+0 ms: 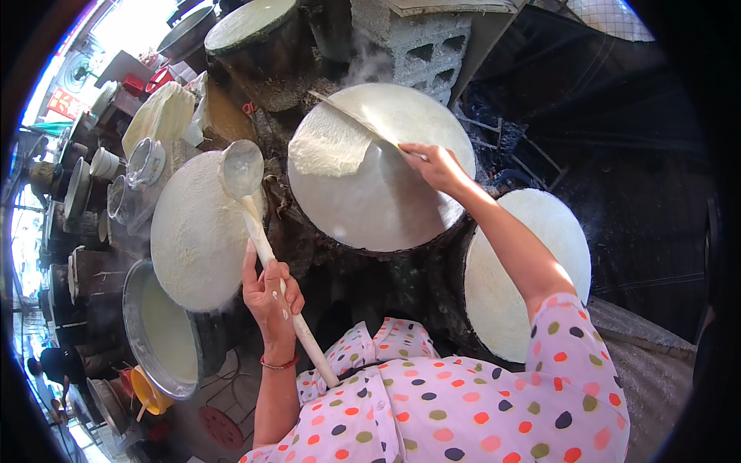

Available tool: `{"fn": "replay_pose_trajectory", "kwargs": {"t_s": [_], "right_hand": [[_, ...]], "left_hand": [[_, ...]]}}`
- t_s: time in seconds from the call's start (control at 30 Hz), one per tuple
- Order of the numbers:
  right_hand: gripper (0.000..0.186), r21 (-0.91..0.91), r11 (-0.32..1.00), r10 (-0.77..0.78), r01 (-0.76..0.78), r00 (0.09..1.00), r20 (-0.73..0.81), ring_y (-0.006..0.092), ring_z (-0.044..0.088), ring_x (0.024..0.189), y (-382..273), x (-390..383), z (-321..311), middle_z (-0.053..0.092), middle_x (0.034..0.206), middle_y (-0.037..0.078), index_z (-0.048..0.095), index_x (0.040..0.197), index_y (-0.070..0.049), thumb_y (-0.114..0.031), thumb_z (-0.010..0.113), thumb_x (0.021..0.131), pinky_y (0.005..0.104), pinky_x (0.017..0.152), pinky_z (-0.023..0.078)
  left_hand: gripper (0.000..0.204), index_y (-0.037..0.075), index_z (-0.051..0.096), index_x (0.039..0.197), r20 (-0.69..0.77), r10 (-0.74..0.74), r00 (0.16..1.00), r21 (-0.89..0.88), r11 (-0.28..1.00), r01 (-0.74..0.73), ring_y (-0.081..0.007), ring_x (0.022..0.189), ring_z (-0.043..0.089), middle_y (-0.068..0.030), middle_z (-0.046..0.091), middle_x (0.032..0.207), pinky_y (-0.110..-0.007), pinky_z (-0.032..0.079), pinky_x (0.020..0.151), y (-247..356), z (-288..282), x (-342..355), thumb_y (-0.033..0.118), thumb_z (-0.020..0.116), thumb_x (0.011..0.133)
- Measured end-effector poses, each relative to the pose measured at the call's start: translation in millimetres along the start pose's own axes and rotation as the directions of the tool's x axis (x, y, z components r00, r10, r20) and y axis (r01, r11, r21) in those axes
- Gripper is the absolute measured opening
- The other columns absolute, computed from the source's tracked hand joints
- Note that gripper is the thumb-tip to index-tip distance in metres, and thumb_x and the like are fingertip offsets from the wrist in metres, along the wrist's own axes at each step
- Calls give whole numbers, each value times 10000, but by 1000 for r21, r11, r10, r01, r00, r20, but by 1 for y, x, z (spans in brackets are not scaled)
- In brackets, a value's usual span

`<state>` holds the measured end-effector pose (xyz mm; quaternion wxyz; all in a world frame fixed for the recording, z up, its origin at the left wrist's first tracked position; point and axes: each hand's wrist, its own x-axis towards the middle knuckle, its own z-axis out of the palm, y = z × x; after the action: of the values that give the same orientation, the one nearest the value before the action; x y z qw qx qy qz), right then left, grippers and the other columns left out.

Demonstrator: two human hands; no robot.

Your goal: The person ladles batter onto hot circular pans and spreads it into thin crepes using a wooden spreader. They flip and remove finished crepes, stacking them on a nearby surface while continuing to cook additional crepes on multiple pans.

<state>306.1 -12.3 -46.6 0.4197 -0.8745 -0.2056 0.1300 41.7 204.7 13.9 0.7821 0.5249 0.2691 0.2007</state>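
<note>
My left hand (272, 297) grips the pale handle of a long ladle (241, 170), whose metal bowl is raised near the edge of the left round griddle (189, 239), which carries a cream-coloured layer. My right hand (432, 166) holds a long, thin, flat spreader (351, 116) across the middle griddle (370, 216). A patch of pale batter (324, 139) lies at that griddle's upper left, along the spreader; the lower part shows smooth metal. At the right, a third griddle (525, 274) is covered with a white layer.
A metal tub of pale liquid (166, 332) stands lower left beside a yellow container (150, 390). Stacked pale sheets (158, 119), buckets and pots crowd the left. Behind are a drum (255, 69) and concrete blocks (413, 42), with some steam. A metal frame (540, 162) lies upper right.
</note>
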Motion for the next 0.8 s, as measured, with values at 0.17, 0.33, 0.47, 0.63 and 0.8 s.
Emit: {"fn": "replay_pose_trajectory", "kwargs": {"t_s": [0.17,0.33,0.47,0.63,0.8], "right_hand": [[332,79,971,-239,226,927,289,203,634,764,5,-21,12,691,947,168,607,1241,-125,-136,575,911,314,744,511],[329,-11,979,-199,204,963,180,265,666,963,18,-81,-20,662,1103,157,592,1252,-119,-145,570,924,335,855,500],[324,148,982,-141,117,976,165,176,632,866,11,-15,12,680,1055,150,601,1246,-99,-120,545,927,296,823,485],[356,4,983,-172,184,915,364,213,651,854,2,-73,-9,674,1009,169,573,1269,-110,-141,568,915,319,798,489],[354,178,984,6,-12,999,33,229,657,902,31,-118,-6,668,1044,169,566,1276,-99,-130,555,924,315,833,484]], "left_hand": [[494,157,328,1443,-11,7,1000,-4,1000,-7,-46,468,409,-10,474,744,-182,331,356,-1,-3,-5,120,497,980],[491,149,329,1443,-22,2,1000,-1,1000,-2,-45,468,411,-11,475,747,-179,327,354,-2,0,-8,117,493,980],[480,149,340,1438,-13,31,999,-6,999,-32,-41,463,406,-12,478,751,-176,322,351,-5,3,-13,120,490,982],[476,151,343,1437,-19,36,999,33,999,-35,-38,457,398,-15,483,757,-175,322,355,-7,-1,-27,122,485,984],[481,155,339,1441,19,2,1000,14,1000,-3,-36,459,397,-8,485,758,-172,313,348,-12,-1,-24,122,486,985]]}}
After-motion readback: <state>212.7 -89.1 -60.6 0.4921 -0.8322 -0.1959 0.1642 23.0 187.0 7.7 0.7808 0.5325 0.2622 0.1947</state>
